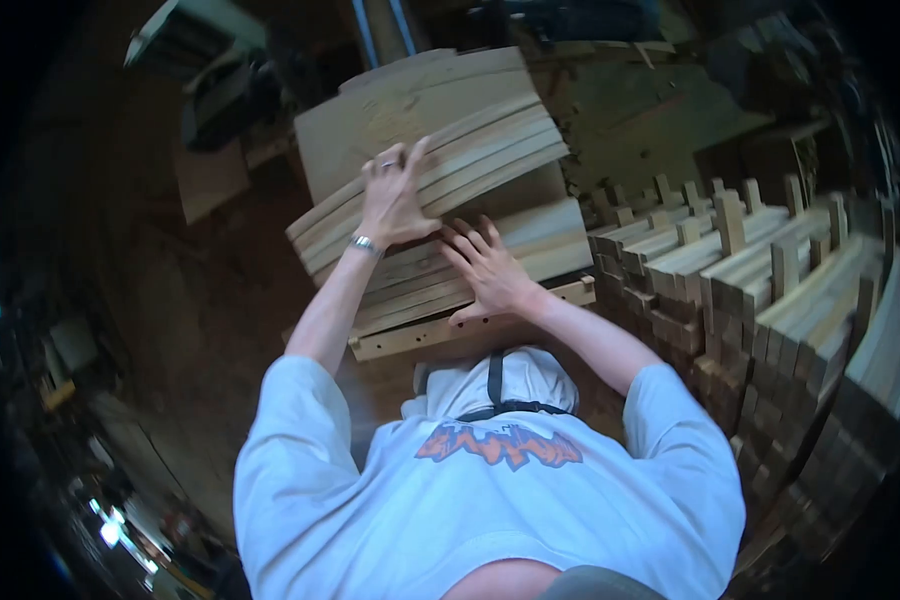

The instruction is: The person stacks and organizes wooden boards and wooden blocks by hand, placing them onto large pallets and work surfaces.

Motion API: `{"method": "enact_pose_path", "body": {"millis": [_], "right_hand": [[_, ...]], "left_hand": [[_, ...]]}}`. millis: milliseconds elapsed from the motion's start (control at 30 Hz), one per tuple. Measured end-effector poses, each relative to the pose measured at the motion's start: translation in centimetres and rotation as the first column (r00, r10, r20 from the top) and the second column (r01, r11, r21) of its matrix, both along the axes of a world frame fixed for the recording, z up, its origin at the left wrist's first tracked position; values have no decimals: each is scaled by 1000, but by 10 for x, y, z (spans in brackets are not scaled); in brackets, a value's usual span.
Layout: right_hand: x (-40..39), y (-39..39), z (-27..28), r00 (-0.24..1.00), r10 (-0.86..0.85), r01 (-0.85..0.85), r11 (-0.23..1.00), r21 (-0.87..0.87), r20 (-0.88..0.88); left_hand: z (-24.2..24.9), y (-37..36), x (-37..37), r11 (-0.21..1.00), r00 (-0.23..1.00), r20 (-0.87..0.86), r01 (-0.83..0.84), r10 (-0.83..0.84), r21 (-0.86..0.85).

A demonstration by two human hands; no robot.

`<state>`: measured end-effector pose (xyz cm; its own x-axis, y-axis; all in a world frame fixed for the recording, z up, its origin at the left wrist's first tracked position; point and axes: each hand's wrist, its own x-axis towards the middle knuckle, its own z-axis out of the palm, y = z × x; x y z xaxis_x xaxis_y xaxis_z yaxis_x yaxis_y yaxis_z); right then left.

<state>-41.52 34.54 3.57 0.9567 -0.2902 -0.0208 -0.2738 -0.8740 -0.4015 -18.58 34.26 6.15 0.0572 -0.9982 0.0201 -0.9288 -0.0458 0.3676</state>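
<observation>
Two groups of long pale wooden strips lie side by side on a board-topped work surface. My left hand point(395, 205), with a ring and a metal-banded wristwatch, spans the far wooden strips point(500, 145). Its fingers bend over their far edge and its thumb sits at the near edge, so it grips across them. My right hand point(490, 270) rests with fingers spread on the near wooden strips point(555, 240), thumb toward my body. Between the two groups a gap widens to the right. Along the near side runs a wooden rail point(400, 344) with dark holes.
To my right stand tall stacks of wooden pieces point(770, 270) with upright blocks between them. A flat board point(335, 135) lies beyond the strips, with sawdust point(395, 118) on it. Dark machinery point(230, 105) is at the far left.
</observation>
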Motion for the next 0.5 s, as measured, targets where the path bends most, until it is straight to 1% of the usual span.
{"method": "enact_pose_path", "body": {"millis": [33, 67, 133, 200, 233, 267, 300, 333, 367, 400, 433, 467, 500], "right_hand": [[3, -9, -2, 1000, -4, 3, 1000, 27, 21], [7, -23, -3, 997, -70, 70, 997, 12, 11], [12, -52, 2, 986, 165, -165, 981, -106, -2], [28, -57, 7, 977, 177, -200, 958, -208, -121], [27, -50, 11, 984, 118, -145, 962, -230, -131], [29, -48, 17, 991, 84, -106, 964, -243, -102], [28, -44, 24, 995, 65, -81, 964, -251, -70], [22, -39, 50, 996, 44, -62, 959, -275, -71], [15, -26, 74, 998, -58, 58, 949, -310, 8], [3, -4, 98, 983, -164, 181, 928, -325, 79], [-11, 11, 113, 954, -255, 292, 908, -300, 158], [-22, 28, 127, 947, -286, 318, 887, -335, 144], [-40, 46, 138, 859, -427, 484, 856, -180, 282]], "left_hand": [[22, 6, -3, 999, 1000, -9, -17, 17, -38], [49, 12, -5, 997, 999, -26, -25, 23, -76], [84, 34, -12, 990, 998, -10, -56, 55, -131], [108, 65, -18, 969, 990, -117, -105, 80, -224], [121, 85, -26, 965, 977, -197, -131, 86, -227], [131, 101, -31, 957, 958, -270, -168, 101, -238], [138, 116, -32, 953, 961, -268, -140, 65, -269], [142, 131, -32, 943, 900, -436, -144, -1, -299], [146, 153, -32, 941, 803, -592, -150, -62, -303], [156, 177, -35, 948, 792, -605, -128, -78, -291], [168, 188, -41, 949, 698, -709, -149, -99, -278], [179, 196, -40, 948, 587, -799, -163, -130, -274], [188, 207, -40, 944, 609, -766, -86, -204, -320]]}}
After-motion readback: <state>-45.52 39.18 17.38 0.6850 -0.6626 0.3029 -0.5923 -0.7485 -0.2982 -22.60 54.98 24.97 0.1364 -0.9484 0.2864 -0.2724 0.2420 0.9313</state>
